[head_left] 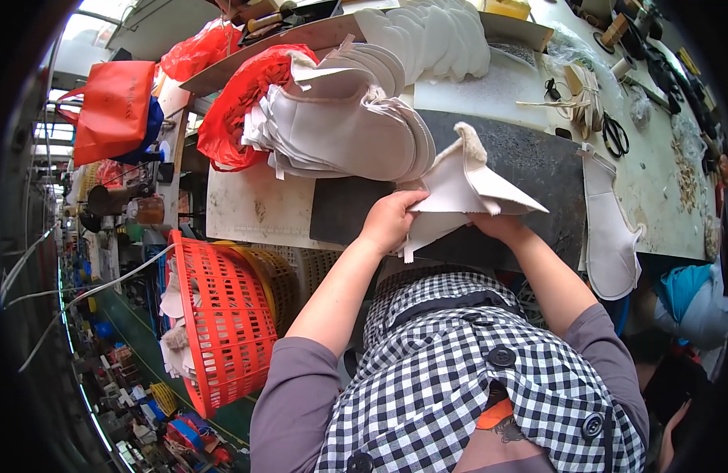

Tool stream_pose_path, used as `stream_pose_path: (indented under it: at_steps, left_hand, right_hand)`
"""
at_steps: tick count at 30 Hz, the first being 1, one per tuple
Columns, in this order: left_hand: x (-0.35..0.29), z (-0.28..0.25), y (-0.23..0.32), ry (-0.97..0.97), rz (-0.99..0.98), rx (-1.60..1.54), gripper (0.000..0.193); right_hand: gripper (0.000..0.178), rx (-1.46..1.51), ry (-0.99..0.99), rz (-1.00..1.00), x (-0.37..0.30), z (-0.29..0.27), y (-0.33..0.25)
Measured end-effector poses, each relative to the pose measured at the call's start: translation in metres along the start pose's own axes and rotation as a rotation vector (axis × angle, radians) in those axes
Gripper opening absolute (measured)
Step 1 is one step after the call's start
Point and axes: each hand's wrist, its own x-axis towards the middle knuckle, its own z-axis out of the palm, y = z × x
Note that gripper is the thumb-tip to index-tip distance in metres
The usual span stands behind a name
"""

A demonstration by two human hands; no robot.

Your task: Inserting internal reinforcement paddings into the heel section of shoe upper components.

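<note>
Between my two hands is a white, fleece-edged boot upper (451, 185), raised at the front of the dark work mat (537, 165). My left hand (392, 221) pinches its left edge, the thumb on top. At its lower right side my right hand (500, 226) grips it, most of those fingers hidden behind the material. A thick stack of similar white uppers (340, 130) lies just beyond my left hand, partly over a red plastic bag (230, 118). One more white upper (607, 221) hangs over the table's front edge, off to the right.
Black scissors (616, 135) and a bundle of pale strips (586, 102) lie at the far right. White cut pieces (427, 35) are piled at the back. A red plastic basket (230, 319) with pieces in it stands tilted at my left, and an orange bag (114, 110) hangs beyond.
</note>
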Motion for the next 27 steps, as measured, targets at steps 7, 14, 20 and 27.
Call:
stream_pose_path:
  at_steps: [7, 14, 20, 27]
  left_hand:
    - [0.001, 0.001, 0.003, -0.009, 0.038, 0.129, 0.042]
    - [-0.006, 0.002, 0.001, -0.037, 0.021, 0.044, 0.049]
    - [-0.014, 0.010, 0.002, -0.091, 0.080, 0.271, 0.064]
    - [-0.002, 0.000, 0.013, -0.086, -0.168, 0.052, 0.054]
  right_hand:
    - [0.056, 0.351, -0.061, 0.265, 0.009, -0.001, 0.004]
    - [0.039, 0.340, -0.046, 0.207, 0.008, -0.004, -0.003]
    - [0.040, -0.123, 0.293, -0.429, -0.003, 0.018, 0.013]
    - [0.033, -0.138, 0.125, -0.015, 0.012, 0.015, 0.008]
